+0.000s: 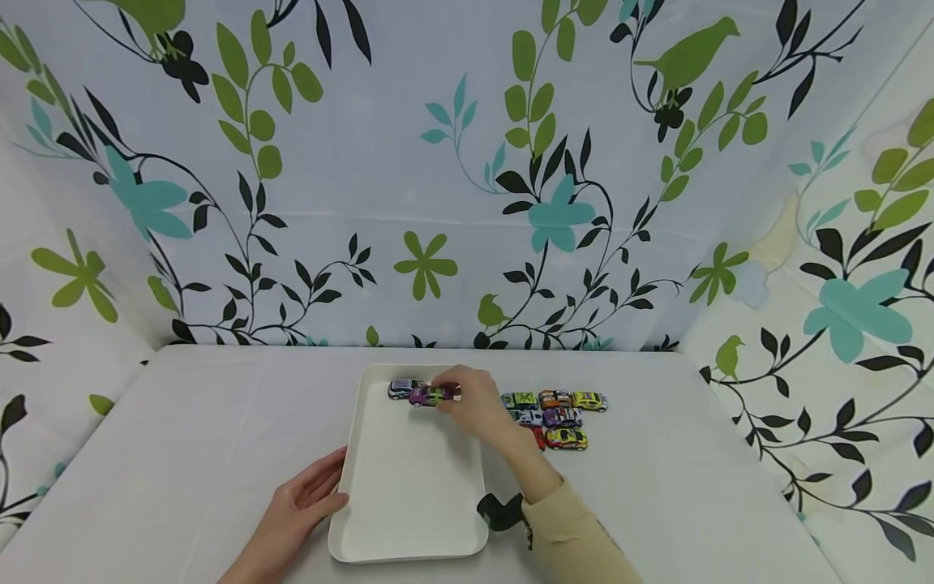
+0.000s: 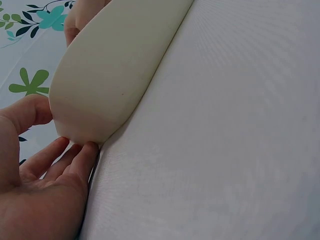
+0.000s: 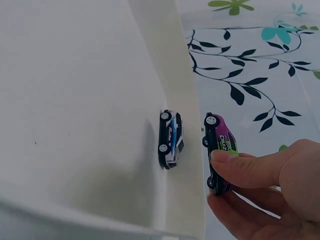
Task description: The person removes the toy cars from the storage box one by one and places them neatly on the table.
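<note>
Right hand [image 1: 473, 403]: fingers [image 3: 245, 167] pinch a purple toy car [image 3: 220, 150], held at the far end of the white tray [image 1: 409, 503]. A white-and-blue car [image 3: 170, 138] sits in the tray's far corner, just beside the purple one. Left hand [image 1: 299, 507]: fingers [image 2: 75, 160] spread and relaxed, touching the tray's near left edge, thumb against its rim. A cluster of toy cars [image 1: 554, 418] lies on the surface [image 1: 182, 438] right of the tray.
</note>
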Available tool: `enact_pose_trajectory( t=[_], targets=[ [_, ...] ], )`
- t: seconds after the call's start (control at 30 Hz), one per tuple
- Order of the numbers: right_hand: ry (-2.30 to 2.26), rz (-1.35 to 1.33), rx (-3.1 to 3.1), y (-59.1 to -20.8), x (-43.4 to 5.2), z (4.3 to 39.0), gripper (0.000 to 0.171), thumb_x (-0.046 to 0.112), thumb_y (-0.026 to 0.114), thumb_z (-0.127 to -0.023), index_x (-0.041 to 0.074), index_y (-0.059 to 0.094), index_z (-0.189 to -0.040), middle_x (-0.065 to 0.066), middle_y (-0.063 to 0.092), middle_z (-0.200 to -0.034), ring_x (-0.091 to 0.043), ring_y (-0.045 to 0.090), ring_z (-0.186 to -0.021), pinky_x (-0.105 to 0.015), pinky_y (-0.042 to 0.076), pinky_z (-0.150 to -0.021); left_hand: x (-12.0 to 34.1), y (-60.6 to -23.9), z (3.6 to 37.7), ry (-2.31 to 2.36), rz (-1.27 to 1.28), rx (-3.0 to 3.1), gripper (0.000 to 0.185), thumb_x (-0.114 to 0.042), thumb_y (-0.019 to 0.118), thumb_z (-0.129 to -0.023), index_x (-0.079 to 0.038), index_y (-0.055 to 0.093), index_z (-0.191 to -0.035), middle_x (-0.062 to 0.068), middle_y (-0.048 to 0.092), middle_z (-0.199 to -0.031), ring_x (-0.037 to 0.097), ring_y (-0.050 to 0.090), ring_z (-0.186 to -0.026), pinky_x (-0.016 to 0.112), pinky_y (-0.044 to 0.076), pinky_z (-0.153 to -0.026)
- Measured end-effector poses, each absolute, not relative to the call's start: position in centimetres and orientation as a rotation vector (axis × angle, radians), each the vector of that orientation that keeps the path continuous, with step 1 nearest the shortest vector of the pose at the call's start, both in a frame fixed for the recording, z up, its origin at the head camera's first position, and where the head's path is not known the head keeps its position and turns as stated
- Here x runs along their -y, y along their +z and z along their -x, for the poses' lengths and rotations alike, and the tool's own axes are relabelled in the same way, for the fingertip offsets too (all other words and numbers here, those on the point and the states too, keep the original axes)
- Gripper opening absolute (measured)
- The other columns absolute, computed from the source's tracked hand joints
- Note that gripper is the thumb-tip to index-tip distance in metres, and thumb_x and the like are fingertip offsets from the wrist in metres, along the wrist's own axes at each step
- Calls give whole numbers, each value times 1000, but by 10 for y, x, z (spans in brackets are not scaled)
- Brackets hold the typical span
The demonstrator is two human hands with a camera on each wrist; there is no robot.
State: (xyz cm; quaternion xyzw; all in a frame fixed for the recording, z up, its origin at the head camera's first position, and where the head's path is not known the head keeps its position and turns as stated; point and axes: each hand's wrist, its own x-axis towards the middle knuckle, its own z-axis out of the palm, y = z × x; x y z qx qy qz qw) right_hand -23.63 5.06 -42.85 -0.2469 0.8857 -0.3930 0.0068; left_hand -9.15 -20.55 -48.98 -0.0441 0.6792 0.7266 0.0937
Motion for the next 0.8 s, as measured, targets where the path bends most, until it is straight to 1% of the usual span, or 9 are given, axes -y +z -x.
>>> enact_pose_trajectory(
  t=[0.1,0.4,0.6,0.8],
  targets=[
    [-1278,735,-2743,-424,-59,235,28,-3,75,-85,4,73,-112,-11,70,-112,-28,68,-102,-43,58,-90,205,-490,92,2155,127,-2014,69,-9,67,-94,0,33,-153,18,33,-159,-13,48,-122,10,45,-99],
    [-1235,818,-2825,-427,-81,237,27,-4,76,-83,3,74,-109,-10,72,-109,-26,69,-100,-37,60,-89,206,-489,94,2123,163,-2020,69,-12,68,-94,-2,33,-154,15,33,-160,-14,48,-122,11,45,-99],
    [-1245,806,-2853,-433,-93,237,26,-4,77,-82,3,75,-108,-10,72,-107,-26,68,-100,-41,59,-89,206,-487,93,2110,179,-2031,69,-13,68,-94,-2,34,-154,16,33,-160,-14,48,-120,11,45,-99],
    [-1239,732,-2894,-438,-105,235,27,-2,77,-83,7,75,-108,-6,72,-109,-23,68,-101,-41,59,-88,206,-486,93,2110,171,-2037,69,-13,68,-94,-2,34,-153,16,33,-159,-15,48,-120,11,45,-99]
  ],
)
